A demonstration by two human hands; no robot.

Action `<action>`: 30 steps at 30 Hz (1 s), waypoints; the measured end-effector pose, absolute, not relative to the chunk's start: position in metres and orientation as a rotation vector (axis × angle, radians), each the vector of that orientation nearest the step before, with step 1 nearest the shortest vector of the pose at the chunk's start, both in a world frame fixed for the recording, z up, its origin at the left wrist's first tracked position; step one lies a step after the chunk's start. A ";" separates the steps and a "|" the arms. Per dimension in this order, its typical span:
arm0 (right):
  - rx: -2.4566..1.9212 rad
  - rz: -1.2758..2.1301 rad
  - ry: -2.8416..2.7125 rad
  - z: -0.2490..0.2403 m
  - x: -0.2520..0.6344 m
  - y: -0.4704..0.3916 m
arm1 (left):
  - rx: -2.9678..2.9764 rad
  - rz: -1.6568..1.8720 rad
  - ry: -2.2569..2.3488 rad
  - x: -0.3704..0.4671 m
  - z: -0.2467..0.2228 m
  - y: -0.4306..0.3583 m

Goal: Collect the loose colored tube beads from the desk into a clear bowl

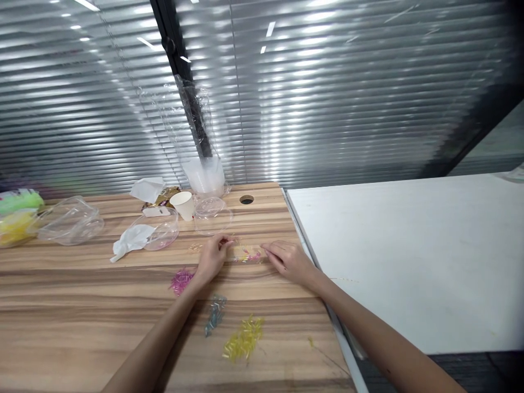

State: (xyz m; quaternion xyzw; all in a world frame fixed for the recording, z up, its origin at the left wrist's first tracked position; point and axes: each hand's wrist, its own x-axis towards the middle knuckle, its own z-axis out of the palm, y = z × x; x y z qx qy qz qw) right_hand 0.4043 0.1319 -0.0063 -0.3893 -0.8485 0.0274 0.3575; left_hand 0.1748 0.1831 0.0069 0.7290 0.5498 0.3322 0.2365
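Our left hand (212, 256) and right hand (291, 262) flank probably light, slippery coloured pieces (251, 256), best pinched endwise, though we cannot tell either's grip.

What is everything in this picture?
Wooden table: one, brown, left
White table: one, white, right
Blinds: count unclear, silver, back
Pink pile: one, pink, middle
Blue pile: one, bluish, front
Yellow pile: one, yellow, front
Small pieces: several, multicoloured, centre
Strands: count unclear, brownish, right
Cup: one, white, back
Bagged stack: one, whitish, back
Clear plasticware: several, colourless, back left
Gold wrapper: one, gold, back
White papers: several, white, back left
Packets: two, green and yellow, far left
Hole: one, dark, back
Left hand: one, bare, centre
Right hand: one, bare, centre
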 end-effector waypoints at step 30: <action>-1.005 0.086 -2.158 -0.008 0.405 0.132 | 2.429 -0.122 1.932 0.089 0.061 0.129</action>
